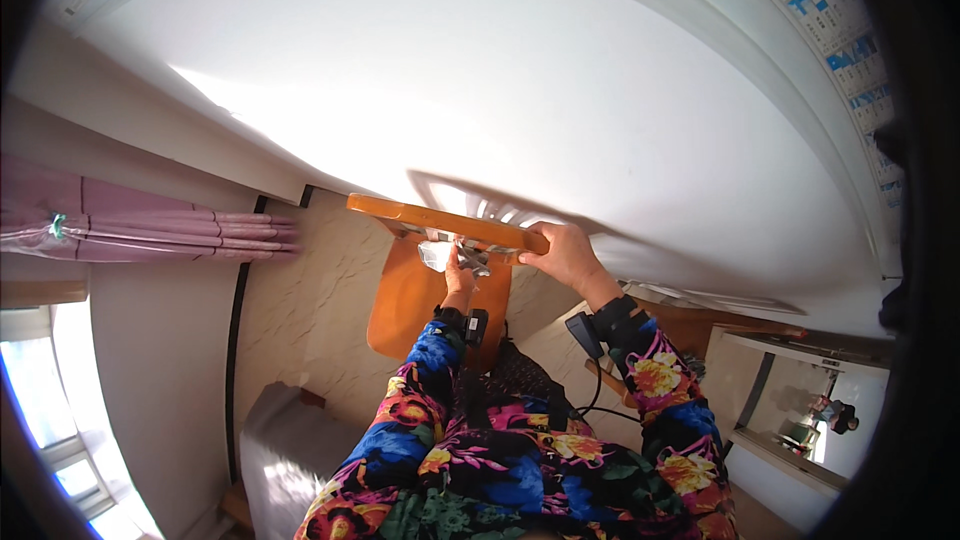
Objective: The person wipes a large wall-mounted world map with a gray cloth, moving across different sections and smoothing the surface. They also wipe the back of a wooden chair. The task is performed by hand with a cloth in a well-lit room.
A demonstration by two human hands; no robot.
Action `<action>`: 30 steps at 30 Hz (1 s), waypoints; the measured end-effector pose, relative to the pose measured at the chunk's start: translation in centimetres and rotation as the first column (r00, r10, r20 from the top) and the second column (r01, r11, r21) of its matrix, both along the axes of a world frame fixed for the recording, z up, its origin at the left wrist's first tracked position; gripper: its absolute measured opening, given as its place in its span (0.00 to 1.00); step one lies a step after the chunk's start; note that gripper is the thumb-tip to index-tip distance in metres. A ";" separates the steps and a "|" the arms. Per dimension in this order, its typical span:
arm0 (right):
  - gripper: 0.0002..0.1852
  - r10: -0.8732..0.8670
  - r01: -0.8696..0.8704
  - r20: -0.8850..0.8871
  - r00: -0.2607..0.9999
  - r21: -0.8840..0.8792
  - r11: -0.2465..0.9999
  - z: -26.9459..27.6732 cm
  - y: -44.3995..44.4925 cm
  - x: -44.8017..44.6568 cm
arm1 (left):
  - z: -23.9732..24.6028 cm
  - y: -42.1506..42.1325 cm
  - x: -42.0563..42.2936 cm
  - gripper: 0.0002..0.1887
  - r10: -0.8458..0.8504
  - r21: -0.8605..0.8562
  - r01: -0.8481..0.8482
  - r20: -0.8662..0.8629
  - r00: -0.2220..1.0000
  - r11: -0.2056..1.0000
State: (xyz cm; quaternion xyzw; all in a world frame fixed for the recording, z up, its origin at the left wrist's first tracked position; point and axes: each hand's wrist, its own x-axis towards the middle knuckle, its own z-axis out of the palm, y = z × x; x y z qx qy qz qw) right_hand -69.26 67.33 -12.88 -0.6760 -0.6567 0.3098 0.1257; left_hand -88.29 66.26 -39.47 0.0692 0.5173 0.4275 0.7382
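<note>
A wooden chair stands before me, its orange-brown seat (405,300) below and its backrest's top rail (450,221) nearest the camera. My right hand (566,255) grips the right end of that rail, fingers over the wood. Just behind the rail, over the seat, my left hand (459,281) holds a crumpled whitish, translucent cloth or plastic (435,256) against the backrest slats. The fingertips there are partly hidden. Both wrists carry dark straps with small black devices.
A white wall (525,90) rises right beyond the chair. Pink curtains (165,232) hang at left near a window. At lower left is a grey-covered piece of furniture (281,427). A black cable (598,390) hangs by my right forearm. A doorway shows at right.
</note>
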 end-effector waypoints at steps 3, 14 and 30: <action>0.26 -0.014 0.013 -0.014 1.000 -0.028 1.000 0.3 0.0 -0.1 | -0.9 0.0 -1.2 0.44 -0.220 0.115 0.271 -0.335 0.916 0.956; 0.25 0.005 -0.005 -0.006 1.000 0.000 1.000 -0.1 -0.2 0.0 | -1.6 1.9 -0.2 0.11 0.069 0.035 -0.060 -0.592 0.803 0.998; 0.24 0.000 0.000 -0.022 1.000 -0.001 1.000 1.4 -0.1 -0.7 | -5.5 -0.4 -2.4 0.30 -0.216 -0.183 0.491 -0.976 0.010 0.852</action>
